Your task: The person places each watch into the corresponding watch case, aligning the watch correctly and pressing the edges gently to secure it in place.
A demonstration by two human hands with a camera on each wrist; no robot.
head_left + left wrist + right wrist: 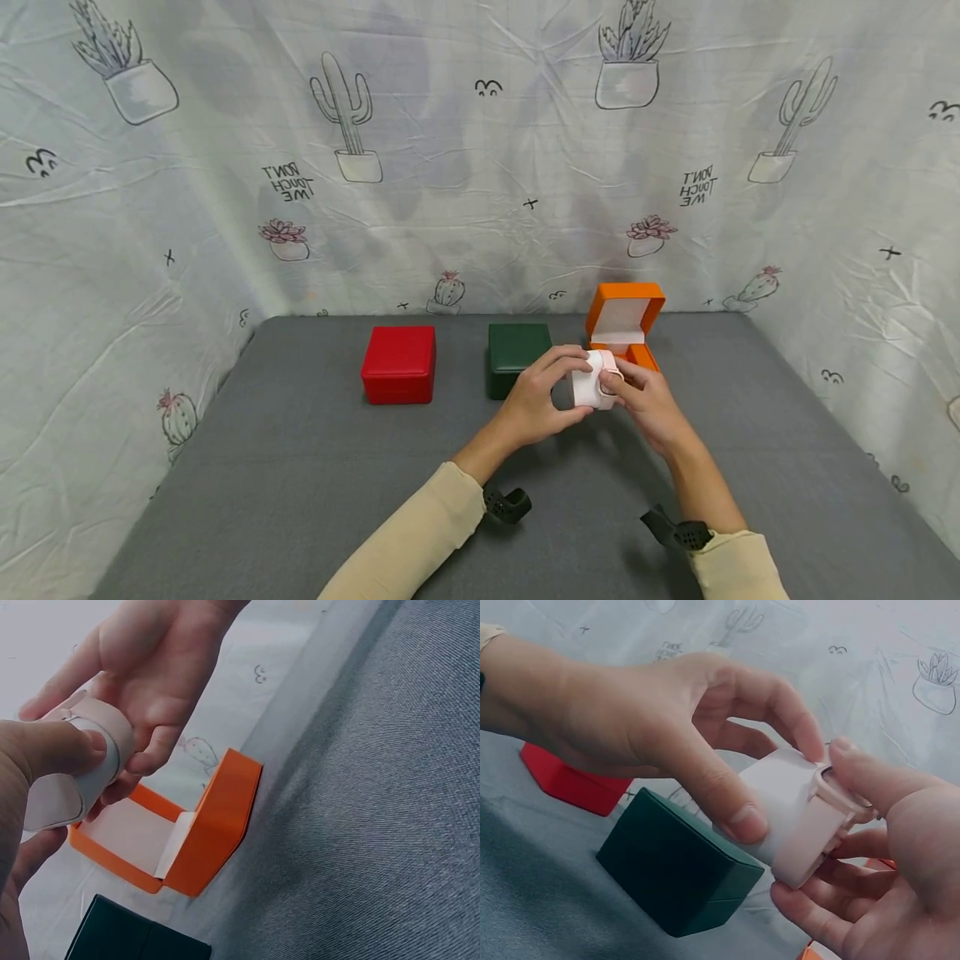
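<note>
Two hands are meeting over the gray table [300, 500] in the head view: the left hand [536, 400] and right hand [645, 402] are both curling fingers around a white watch cushion [590, 385], just near of the open orange box [626, 321]. A green box [516, 357] and red box [399, 363] are sitting further left.

Left wrist view: the cushion's pink strap [112, 735] is being pinched by both thumbs.

Right wrist view: the watch face [840, 791] is sitting under the right thumb.
</note>
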